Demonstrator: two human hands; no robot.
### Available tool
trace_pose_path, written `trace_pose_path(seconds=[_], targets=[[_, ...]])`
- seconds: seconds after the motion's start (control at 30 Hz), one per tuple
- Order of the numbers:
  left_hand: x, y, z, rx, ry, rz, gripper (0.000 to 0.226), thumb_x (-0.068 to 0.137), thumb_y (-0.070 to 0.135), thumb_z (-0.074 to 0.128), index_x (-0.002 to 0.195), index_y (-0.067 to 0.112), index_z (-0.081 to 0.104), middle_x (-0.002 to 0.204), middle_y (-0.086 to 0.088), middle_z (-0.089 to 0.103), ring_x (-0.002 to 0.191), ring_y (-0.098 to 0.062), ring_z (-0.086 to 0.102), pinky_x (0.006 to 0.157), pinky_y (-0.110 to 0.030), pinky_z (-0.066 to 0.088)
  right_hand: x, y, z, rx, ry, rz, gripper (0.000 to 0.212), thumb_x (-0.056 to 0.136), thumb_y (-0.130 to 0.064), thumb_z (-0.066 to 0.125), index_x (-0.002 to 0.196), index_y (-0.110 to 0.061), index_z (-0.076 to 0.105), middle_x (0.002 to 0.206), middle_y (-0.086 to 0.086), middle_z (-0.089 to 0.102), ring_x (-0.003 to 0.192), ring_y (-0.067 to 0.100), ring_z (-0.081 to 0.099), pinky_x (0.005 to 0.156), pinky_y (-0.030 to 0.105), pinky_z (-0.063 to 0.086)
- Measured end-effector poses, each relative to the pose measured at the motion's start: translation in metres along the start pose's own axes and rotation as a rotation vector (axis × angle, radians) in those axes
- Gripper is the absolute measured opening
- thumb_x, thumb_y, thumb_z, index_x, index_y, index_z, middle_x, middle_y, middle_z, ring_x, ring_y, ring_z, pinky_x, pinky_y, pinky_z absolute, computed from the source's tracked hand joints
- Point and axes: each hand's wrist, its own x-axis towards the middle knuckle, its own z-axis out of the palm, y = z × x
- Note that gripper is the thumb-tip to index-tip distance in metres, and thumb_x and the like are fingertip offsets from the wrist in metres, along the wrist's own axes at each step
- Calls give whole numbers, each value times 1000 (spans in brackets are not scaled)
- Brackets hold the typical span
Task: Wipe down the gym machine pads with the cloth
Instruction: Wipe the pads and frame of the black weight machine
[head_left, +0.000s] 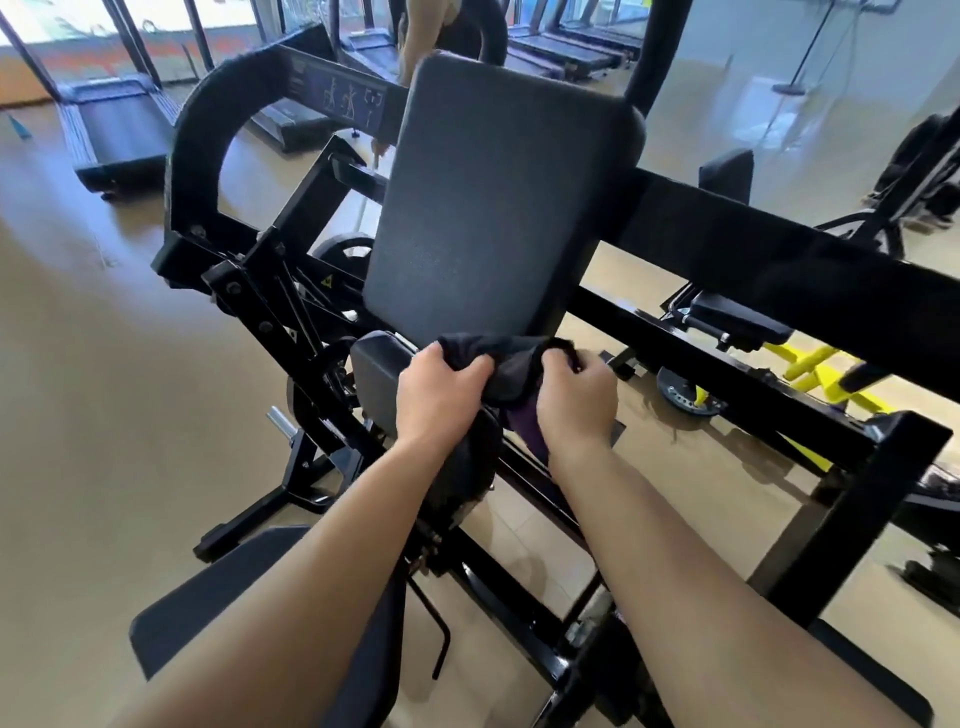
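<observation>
The black machine frame (737, 249) fills the room's middle, its tall back pad (493, 208) toward twelve o'clock. At the pad's six o'clock edge, left hand (439, 392) and right hand (574, 400) both clench the bunched dark cloth (511, 366).

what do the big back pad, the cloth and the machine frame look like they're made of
Back pad: looks like matte black vinyl over foam, with a fine grain and rounded corners.
Cloth: soft dark fabric, bunched into folds.
Machine frame: probably steel, glossy black paint, box-section beams with bolts.
</observation>
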Motion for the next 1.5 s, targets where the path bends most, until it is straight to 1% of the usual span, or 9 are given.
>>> trace_pose_path(seconds=[0.1,0.2,0.33,0.47,0.67,0.9,1.13,1.37,1.5], targets=[[2,33,-2,-37,101,211,30,77,50,69,83,21,64,77,11,67,80,-13,65,74,-31,49,3,-38,-1,203,192,-352,10,98,-11,54,101,-12,63,89,-10,62,83,10,57,75,9,40],[16,74,-2,-24,162,326,33,81,51,67,83,20,54,73,11,61,74,-13,58,66,-30,42,27,-73,0,192,420,-688,19,96,-3,54,111,1,64,108,10,61,96,12,52,88,-2,32],[44,105,4,40,274,472,22,85,36,66,96,26,49,89,11,60,83,-12,56,69,-28,37,74,-103,7,-56,519,-1054,24,92,-4,54,112,0,66,122,23,60,119,23,52,107,24,40],[76,94,6,370,333,526,13,86,22,56,99,25,59,100,3,59,89,-24,58,64,-33,35,104,-80,26,-839,387,-1290,45,99,-22,50,143,-14,55,158,15,42,147,37,38,120,52,28],[77,2,11,436,310,474,9,90,26,57,90,18,55,92,2,61,83,-25,59,59,-35,41,99,-26,42,-1298,111,-1400,61,103,-39,37,157,-13,35,168,14,22,156,29,20,125,47,1],[42,-59,18,242,188,276,12,93,26,57,85,17,53,89,3,62,83,-25,59,68,-36,43,88,-7,60,-1637,-294,-1533,66,95,-40,24,151,-15,48,164,14,33,152,32,30,124,49,7],[98,13,-9,202,251,333,27,89,22,62,112,23,48,99,1,68,92,-27,63,81,-42,49,113,-87,83,-1645,-8,-1377,59,107,-41,21,162,-20,18,171,9,3,158,30,2,125,53,-3],[60,-52,5,271,151,206,15,92,16,47,104,16,57,108,-4,64,101,-30,60,78,-37,45,76,-25,90,-1740,-359,-1419,68,104,-49,17,163,-18,0,171,5,-11,158,23,-10,125,46,-10],[81,-7,-4,289,154,298,30,95,18,48,122,12,58,117,-9,56,108,-31,56,83,-33,40,102,-77,98,-1784,-216,-1444,66,106,-49,14,163,-20,0,171,3,-11,158,24,-9,125,46,-9]])
